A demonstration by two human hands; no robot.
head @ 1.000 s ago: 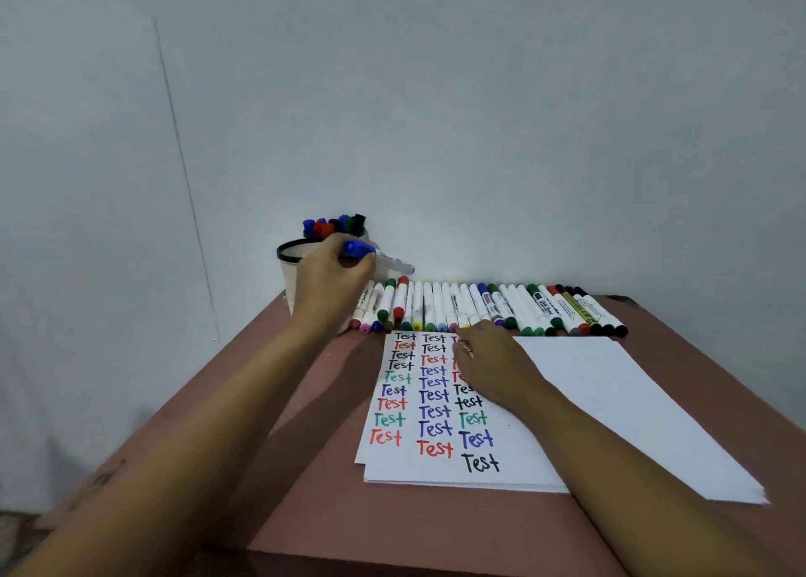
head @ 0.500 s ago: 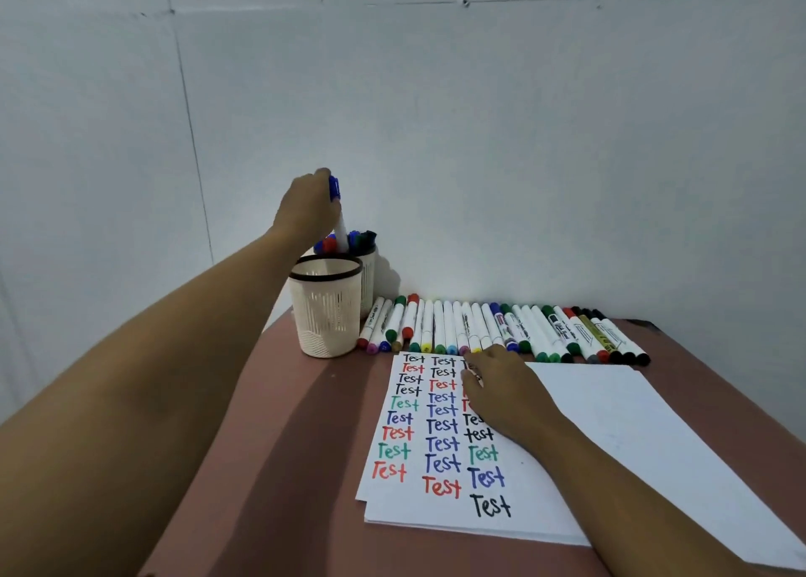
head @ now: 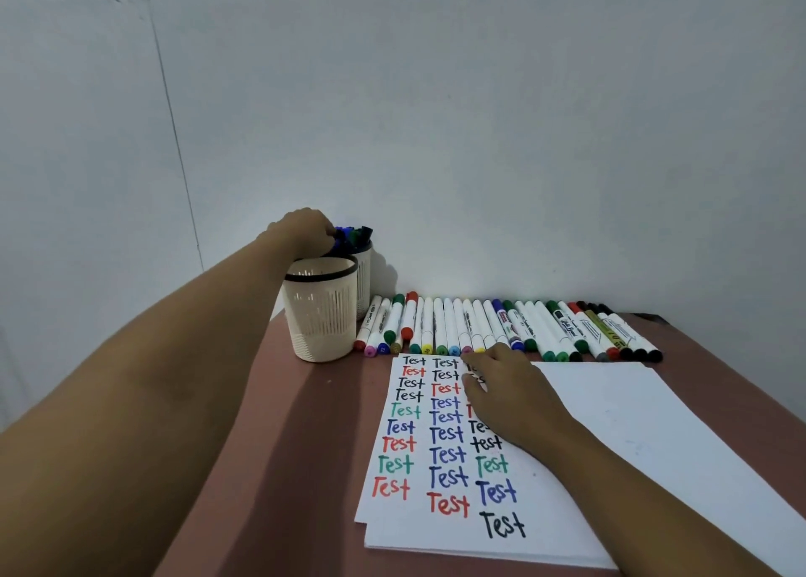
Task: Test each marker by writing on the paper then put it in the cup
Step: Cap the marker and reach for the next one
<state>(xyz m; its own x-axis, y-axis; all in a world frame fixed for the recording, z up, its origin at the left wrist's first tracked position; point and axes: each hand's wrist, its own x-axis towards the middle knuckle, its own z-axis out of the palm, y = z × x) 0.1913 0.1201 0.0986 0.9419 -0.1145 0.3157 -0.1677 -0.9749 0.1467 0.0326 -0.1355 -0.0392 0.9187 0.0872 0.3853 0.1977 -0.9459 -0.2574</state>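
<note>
Left hand (head: pixel 305 234) sits over the far cup (head: pixel 365 271), fingers curled down among the capped markers (head: pixel 355 232) standing in it. The knuckles hide the fingers, so I cannot tell whether they pinch one. Right hand (head: pixel 510 395) lies flat, fingers relaxed, pressing the paper (head: pixel 436 467). Risk: the forearm crosses just above the near cup (head: pixel 320 314). A careless pull-back could tip it onto the row of markers (head: pixel 501 328).

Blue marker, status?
Left hand pinching blue marker into rear cup. Right hand flat on paper. Front cup below wrist, not blocking.
</note>
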